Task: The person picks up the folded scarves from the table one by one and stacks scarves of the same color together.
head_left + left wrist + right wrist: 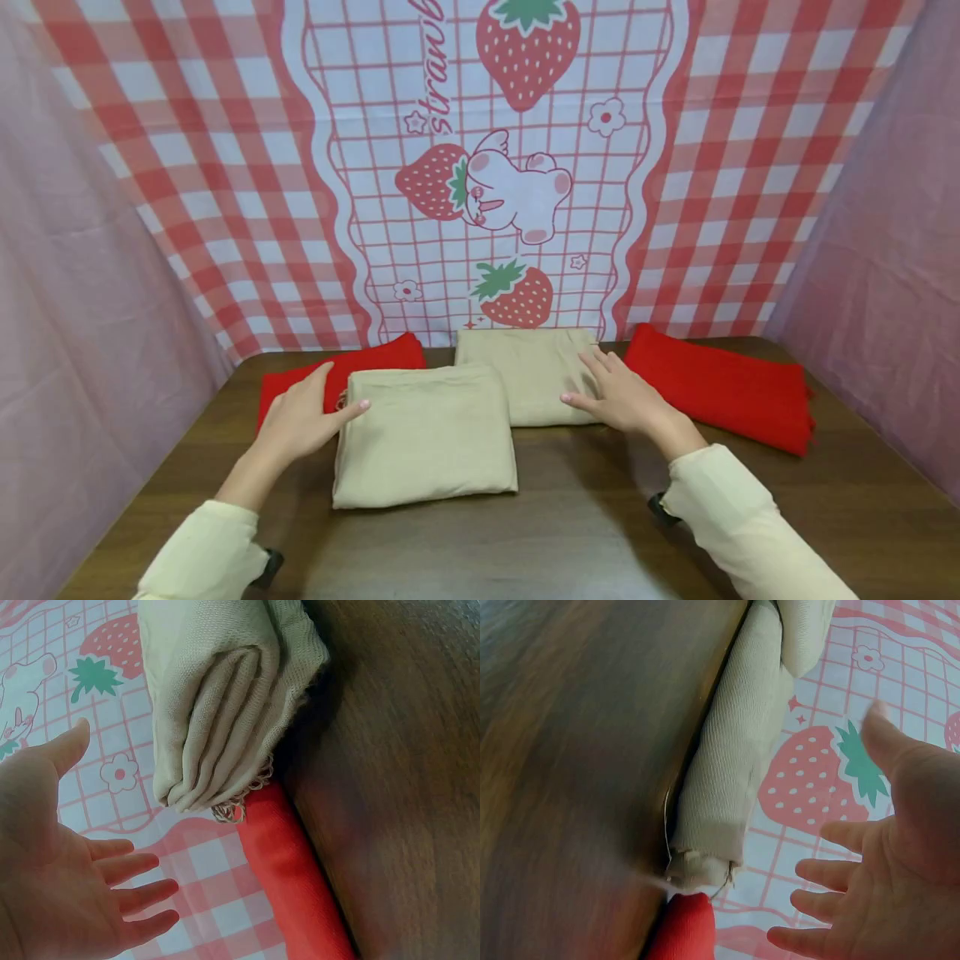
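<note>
Folding looks finished, none visibly remaining: left hand [298, 418] and right hand [624, 393], fingers [146, 897] spread and empty, flank beige cloths [427, 442]

Cloths [427, 442] lie on the table [570, 517] before a backdrop [630, 50].

- Curtained tabletop booth; the wider building cannot be told
- Wooden table [570, 525] beneath left hand [298, 418] and right hand [626, 396]
- Strawberry-print cloth [622, 200] hanging beyond them
- Pink drapes [90, 292] on either side
</note>
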A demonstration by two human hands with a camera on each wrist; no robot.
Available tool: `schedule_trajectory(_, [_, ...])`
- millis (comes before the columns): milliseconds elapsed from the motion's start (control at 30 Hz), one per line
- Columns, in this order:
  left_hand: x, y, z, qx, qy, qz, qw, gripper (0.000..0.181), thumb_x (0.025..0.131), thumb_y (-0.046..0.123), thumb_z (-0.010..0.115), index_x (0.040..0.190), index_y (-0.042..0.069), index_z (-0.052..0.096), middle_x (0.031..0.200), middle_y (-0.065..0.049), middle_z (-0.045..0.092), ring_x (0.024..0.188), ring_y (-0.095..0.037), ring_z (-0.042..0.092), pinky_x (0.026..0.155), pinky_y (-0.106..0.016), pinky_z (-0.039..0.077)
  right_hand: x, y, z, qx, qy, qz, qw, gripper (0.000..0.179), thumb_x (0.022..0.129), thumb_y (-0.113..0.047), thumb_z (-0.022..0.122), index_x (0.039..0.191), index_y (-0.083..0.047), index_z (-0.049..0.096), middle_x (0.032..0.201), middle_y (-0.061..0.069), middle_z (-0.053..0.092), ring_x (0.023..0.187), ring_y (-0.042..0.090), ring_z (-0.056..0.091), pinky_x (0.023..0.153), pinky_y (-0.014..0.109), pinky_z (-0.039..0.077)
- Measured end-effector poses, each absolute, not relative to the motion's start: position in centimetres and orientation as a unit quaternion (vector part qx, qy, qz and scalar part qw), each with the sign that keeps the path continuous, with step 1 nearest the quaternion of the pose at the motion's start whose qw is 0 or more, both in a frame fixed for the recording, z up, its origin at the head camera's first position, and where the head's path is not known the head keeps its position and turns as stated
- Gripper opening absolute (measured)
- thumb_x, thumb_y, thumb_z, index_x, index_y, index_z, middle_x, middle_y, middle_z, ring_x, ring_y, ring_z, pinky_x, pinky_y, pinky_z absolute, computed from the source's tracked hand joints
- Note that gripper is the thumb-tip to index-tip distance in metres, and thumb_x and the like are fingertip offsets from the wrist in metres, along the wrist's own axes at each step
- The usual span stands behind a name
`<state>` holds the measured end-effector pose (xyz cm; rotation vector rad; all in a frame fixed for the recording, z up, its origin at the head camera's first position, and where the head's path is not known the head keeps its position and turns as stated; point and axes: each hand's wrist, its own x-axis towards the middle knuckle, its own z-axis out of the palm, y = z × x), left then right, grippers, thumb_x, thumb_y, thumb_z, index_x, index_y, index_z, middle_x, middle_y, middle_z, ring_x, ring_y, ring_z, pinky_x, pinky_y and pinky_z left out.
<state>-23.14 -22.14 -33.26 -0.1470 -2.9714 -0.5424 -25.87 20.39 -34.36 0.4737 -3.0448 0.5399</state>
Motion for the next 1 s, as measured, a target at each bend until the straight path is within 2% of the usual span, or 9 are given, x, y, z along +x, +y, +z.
schedule_trajectory(300, [-23.2,-21.6,-33.2,-0.037,-0.979,-0.198,0.025,0.088,0.088,0.048,0.061,0.147,-0.006,0.025,0.148,-0.03,0.035,0.133,-0.047,0.038,0.106,-0.064,0.035,-26.3,20.1,-33.9,0.164,-0.968,0.189,-0.013,0.086,0.086,-0.044,0.065,0.149,0.0,0.027,0.154,0.028,0.026,0.141,0.048,0.024,0.109,0.063,0.032])
schedule_trajectory(433, [-23.1,-21.8,-33.6,-0.026,-0.978,-0.205,0.012,0.089,0.089,0.045,0.061,0.148,-0.007,0.021,0.148,-0.031,0.033,0.132,-0.048,0.038,0.104,-0.063,0.038,-26.1,20.0,-34.1,0.155,-0.969,0.188,-0.025,0.086,0.086,-0.045,0.066,0.149,0.0,0.028,0.152,0.029,0.03,0.14,0.048,0.028,0.109,0.063,0.032])
schedule_trajectory(600, [-23.0,-22.1,-33.7,-0.019,-0.976,-0.218,0.011,0.089,0.09,0.045,0.059,0.148,-0.008,0.017,0.148,-0.033,0.032,0.131,-0.05,0.038,0.103,-0.062,0.039,-26.1,20.2,-34.3,0.144,-0.974,0.176,-0.016,0.085,0.085,-0.047,0.066,0.147,0.001,0.033,0.148,0.029,0.037,0.136,0.048,0.036,0.107,0.062,0.035])
schedule_trajectory(1000, [-22.9,-22.6,-34.0,-0.037,-0.975,-0.219,0.013,0.087,0.091,0.045,0.058,0.145,-0.013,0.021,0.147,-0.037,0.03,0.134,-0.052,0.033,0.109,-0.063,0.032,-26.1,21.0,-34.6,0.134,-0.974,0.182,-0.005,0.082,0.084,-0.047,0.067,0.143,0.003,0.039,0.143,0.028,0.045,0.128,0.043,0.047,0.102,0.06,0.042])
